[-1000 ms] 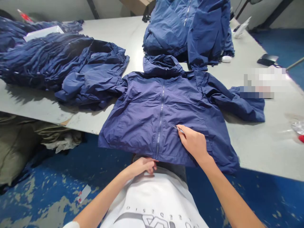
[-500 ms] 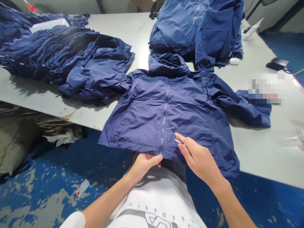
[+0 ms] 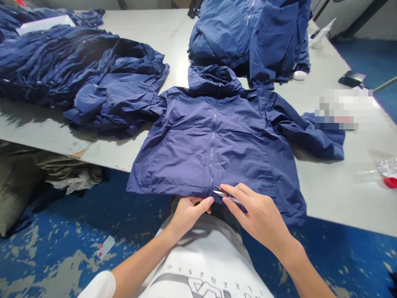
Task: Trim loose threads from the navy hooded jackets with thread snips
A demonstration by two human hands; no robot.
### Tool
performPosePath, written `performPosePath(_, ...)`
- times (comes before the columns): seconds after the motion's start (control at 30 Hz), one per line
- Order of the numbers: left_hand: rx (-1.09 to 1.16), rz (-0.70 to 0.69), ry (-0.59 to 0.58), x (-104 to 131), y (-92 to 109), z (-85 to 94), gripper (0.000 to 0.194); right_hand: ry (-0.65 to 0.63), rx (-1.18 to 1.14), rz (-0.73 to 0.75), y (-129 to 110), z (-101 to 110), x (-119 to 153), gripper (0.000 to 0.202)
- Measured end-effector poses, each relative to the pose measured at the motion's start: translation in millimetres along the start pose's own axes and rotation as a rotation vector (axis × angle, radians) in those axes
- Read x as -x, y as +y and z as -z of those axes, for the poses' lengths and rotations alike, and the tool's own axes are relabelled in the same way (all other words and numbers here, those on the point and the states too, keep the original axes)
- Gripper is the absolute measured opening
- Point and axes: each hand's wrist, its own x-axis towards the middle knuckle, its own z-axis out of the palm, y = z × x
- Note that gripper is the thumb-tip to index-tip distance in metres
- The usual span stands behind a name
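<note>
A navy hooded jacket lies front up on the table, its hem hanging over the near edge. Its zipper is closed down the middle. My left hand pinches the hem at the zipper's bottom end, thumb on top. In my right hand is a small pair of thread snips, held between thumb and fingers. The two blades stand apart, and their tips point left, close to the zipper's lower end. Whether the tips touch the cloth I cannot tell.
A heap of navy jackets covers the table's left side. More jackets are stacked at the back. On the right are a white rounded object, a dark object and something red. Olive cloth lies below the table, at left.
My right hand has moved left and slightly down, bringing the snips to the zipper's bottom end, and both blades now show. My left hand keeps its hold on the hem. The view has shifted slightly.
</note>
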Motion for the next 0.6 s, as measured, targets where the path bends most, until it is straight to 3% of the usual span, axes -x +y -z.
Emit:
performPosePath(0.27, 0.004, 0.054, -0.069, -1.6, 5.0, 4.6, 0.034, -0.017, -0.359, -0.078, 6.6, -3.2, -0.5, 0.022)
performPosePath(0.6, -0.004, -0.018, -0.129, -1.6, 5.4, 5.4, 0.032, -0.028, -0.512, -0.145, 5.2, -1.3, 2.3, 0.018)
